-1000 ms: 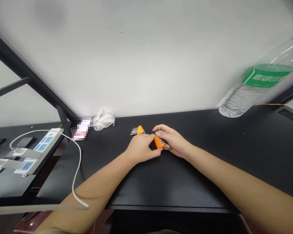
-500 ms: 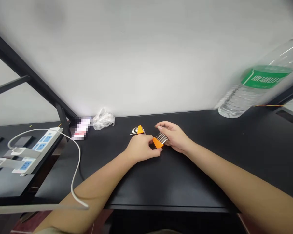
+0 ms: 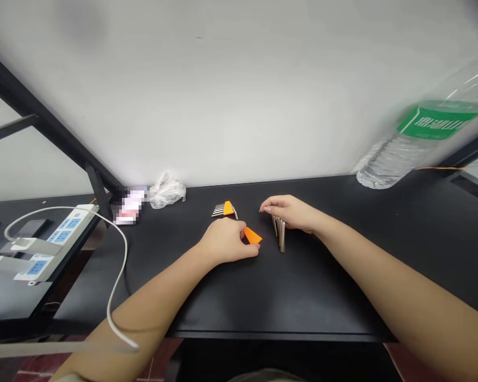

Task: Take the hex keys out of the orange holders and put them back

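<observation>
My left hand [image 3: 227, 241] is closed on an orange hex key holder [image 3: 252, 235], its thumb and fingers at the holder's edges. Several silver hex keys [image 3: 281, 233] hang from my right hand [image 3: 289, 210], which grips them at their upper ends; their lower ends point down to the black tabletop. A gap lies between these keys and the holder. Just beyond my left hand rests a second hex key set [image 3: 225, 208], its silver keys still in an orange holder.
At the left, a white power strip [image 3: 67, 233] carries plugs, and a white cable [image 3: 123, 265] loops over my left forearm. A crumpled plastic bag [image 3: 167, 191] lies near the wall. A large clear bottle with a green label [image 3: 434, 123] stands at the right.
The hex keys have come out of the orange holder and moved right with my right hand, now hanging downward. My left hand keeps the holder in nearly the same place.
</observation>
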Demonstrator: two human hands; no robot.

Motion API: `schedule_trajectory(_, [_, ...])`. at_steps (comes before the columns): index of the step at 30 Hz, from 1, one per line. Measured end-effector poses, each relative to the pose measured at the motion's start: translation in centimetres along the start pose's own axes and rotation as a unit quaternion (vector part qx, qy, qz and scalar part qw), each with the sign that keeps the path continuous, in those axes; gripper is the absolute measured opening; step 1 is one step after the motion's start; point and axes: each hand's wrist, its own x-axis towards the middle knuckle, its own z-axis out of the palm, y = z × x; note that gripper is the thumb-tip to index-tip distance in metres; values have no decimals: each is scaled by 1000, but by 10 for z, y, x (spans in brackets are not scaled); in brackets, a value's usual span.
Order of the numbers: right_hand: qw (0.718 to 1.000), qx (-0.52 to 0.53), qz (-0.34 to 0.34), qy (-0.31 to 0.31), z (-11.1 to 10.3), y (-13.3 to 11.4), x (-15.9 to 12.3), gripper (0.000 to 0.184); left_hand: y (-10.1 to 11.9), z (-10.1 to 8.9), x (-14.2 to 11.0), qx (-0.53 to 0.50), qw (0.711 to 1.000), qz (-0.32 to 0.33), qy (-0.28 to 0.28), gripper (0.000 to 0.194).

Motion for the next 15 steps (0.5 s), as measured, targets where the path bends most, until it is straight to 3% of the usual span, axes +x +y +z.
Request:
schedule_trajectory(5, [984,-161,-76,19,-1,-6,1,26,2,-1,0,3,1000,5,-5,38])
schedule_trajectory(9, [966,-238,-95,17,3,-8,-3,27,3,-1,0,1,1000,6,-5,38])
schedule_trajectory(15, [957,-263,-112,40,5,-2,-5,17,2,0,1,6,1000,10,-1,38])
